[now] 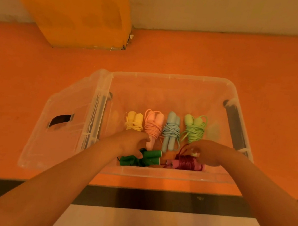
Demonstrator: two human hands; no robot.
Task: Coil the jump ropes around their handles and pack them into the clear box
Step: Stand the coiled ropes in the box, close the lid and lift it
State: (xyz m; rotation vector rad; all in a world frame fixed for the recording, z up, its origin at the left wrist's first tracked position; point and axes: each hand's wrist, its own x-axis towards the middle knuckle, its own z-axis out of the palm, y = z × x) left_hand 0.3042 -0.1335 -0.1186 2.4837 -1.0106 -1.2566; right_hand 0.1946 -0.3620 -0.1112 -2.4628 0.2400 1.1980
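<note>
A clear box (170, 76) stands open on the orange table. Inside, a row of coiled jump ropes lies side by side: yellow (134, 120), pink (153, 125), blue (171, 130) and light green (195, 128). In front of them lie a dark green rope (149, 159) and a pink-handled rope with dark red cord (185, 163). My left hand (132, 143) reaches into the box and grips the dark green rope with curled fingers. My right hand (206, 152) is inside too, fingers curled on the dark red cord's bundle.
The box's clear lid (63, 120) leans off its left side, black latch showing. A black handle (235, 126) sits on the right rim. A yellow board (78, 7) leans at the back left. The table's front edge (132, 195) runs just below the box.
</note>
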